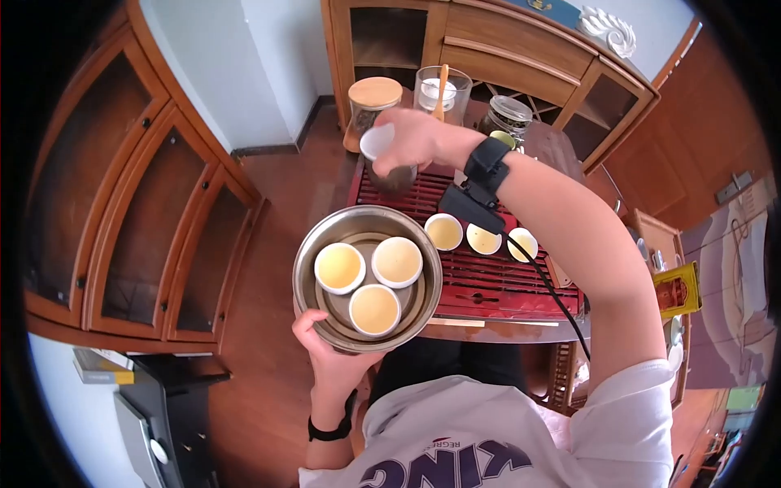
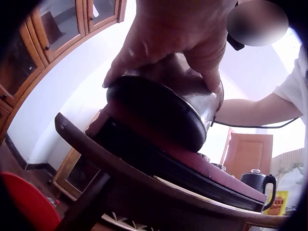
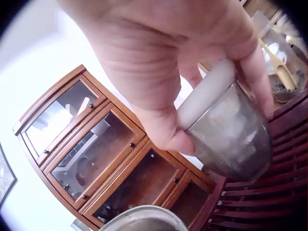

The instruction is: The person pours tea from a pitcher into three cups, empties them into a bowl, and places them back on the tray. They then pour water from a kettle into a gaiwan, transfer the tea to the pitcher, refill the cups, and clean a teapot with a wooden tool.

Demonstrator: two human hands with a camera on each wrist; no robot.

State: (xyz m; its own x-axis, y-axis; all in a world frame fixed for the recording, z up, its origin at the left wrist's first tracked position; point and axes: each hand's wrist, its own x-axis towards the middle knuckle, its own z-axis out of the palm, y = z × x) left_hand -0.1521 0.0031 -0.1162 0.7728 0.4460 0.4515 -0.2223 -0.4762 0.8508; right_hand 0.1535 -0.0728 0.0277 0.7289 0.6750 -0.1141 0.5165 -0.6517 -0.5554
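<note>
My left hand grips a round steel bowl at its near side, thumb over the rim. Three white cups of pale yellow liquid sit inside, among them a near cup. From the left wrist view, the bowl's dark underside appears, fingers spread on its wall. Beyond the bowl, my right hand holds a glass vessel from above, over the red slatted tray. A white rounded piece is at the vessel's mouth, between thumb and fingers; its kind cannot be told.
Three more filled cups, including a left one, stand in a row on the tray. Behind are a wooden-lidded jar, a glass container with a wooden scoop, and a clamp-lid jar. A black cable hangs from the right wrist.
</note>
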